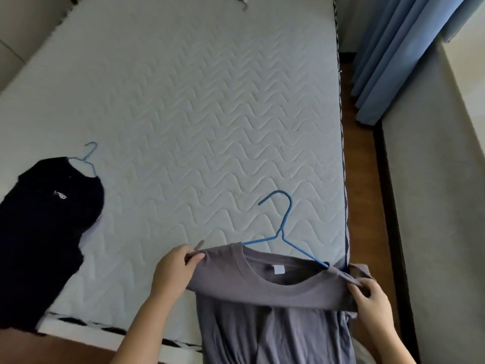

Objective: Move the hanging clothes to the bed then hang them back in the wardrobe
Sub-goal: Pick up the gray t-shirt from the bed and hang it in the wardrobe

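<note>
A grey T-shirt on a blue wire hanger is held over the near right corner of the bed. My left hand pinches its left shoulder. My right hand grips its right shoulder near the mattress edge. The hanger's hook points away from me, and its lower body drops out of the frame. A black shirt on a light blue hanger lies flat on the bed's near left side. The wardrobe is out of view.
The quilted white mattress fills most of the view. A strip of wooden floor runs along its right side, with blue curtains and a pale wall beyond. A small dark object lies at the bed's far edge.
</note>
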The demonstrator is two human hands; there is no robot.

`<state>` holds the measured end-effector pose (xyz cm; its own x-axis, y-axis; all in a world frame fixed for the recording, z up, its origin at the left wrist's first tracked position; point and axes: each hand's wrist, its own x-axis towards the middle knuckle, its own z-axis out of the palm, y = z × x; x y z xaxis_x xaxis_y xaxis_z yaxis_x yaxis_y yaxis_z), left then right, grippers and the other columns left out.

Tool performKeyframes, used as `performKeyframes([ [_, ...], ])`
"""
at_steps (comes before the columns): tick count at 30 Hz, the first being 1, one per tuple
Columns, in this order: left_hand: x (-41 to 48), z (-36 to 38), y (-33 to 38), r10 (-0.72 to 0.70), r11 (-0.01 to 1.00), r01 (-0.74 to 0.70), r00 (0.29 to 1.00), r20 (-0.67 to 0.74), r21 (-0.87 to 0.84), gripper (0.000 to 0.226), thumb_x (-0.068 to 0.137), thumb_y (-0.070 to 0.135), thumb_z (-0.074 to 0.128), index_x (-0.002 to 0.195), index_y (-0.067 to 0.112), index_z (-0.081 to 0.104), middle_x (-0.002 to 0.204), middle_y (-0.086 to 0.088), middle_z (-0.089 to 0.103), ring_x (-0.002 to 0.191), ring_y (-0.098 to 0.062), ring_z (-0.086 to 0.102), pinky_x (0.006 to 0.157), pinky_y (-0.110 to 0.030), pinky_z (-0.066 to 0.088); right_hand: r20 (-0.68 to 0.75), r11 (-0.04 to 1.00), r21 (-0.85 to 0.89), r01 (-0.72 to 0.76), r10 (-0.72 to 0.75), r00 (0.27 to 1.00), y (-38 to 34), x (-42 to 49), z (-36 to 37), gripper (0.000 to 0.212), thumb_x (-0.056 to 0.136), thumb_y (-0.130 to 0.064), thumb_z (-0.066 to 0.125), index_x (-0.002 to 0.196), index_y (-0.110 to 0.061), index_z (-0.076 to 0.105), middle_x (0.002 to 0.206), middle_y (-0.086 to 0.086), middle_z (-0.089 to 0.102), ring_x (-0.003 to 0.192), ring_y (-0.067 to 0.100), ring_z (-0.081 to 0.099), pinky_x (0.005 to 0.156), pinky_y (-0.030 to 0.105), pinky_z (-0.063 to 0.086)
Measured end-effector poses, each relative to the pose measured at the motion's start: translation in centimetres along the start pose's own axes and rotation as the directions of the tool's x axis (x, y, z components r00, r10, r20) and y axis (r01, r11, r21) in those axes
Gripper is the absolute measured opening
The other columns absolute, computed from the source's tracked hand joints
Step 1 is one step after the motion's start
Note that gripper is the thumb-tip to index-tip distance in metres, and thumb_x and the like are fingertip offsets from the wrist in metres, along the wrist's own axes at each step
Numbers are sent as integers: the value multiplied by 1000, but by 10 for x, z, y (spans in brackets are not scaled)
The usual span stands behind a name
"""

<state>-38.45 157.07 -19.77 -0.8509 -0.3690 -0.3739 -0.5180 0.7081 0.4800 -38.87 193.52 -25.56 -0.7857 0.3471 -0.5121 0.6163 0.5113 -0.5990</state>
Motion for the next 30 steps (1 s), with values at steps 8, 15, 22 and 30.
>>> performKeyframes([
  [8,-139,-67,-58,-192,973,135,923,-335,-186,19,84,29,62,71,18,53,68,-1,58,74,-25,55,57,-32,36,167,878,-78,472,-455,875,-90,-45,-5,8,84,-5,61,84,-13,56,85,9,58,83,26,52,71,31,34],
  [15,-236,-119,-126,-394,919,296,664,-635,-261,17,83,26,64,70,23,52,68,0,60,73,-31,59,59,-32,36,436,688,-16,725,-648,625,-183,-113,73,10,85,-5,58,85,-10,67,89,9,62,90,27,56,76,29,34],
  [22,-311,-174,-205,-533,841,349,399,-747,-413,20,84,22,62,67,24,50,63,11,52,66,-19,50,56,-30,34,555,481,155,863,-765,327,-271,-226,162,13,85,-5,59,78,-16,62,84,7,59,82,22,51,75,27,32],
  [30,-371,-269,-330,-585,810,237,251,-772,-537,7,83,20,63,77,18,59,78,1,63,81,-23,58,68,-28,40,587,457,415,787,-795,153,-354,-382,286,22,82,2,60,68,-15,61,79,1,63,74,10,55,58,4,38],
])
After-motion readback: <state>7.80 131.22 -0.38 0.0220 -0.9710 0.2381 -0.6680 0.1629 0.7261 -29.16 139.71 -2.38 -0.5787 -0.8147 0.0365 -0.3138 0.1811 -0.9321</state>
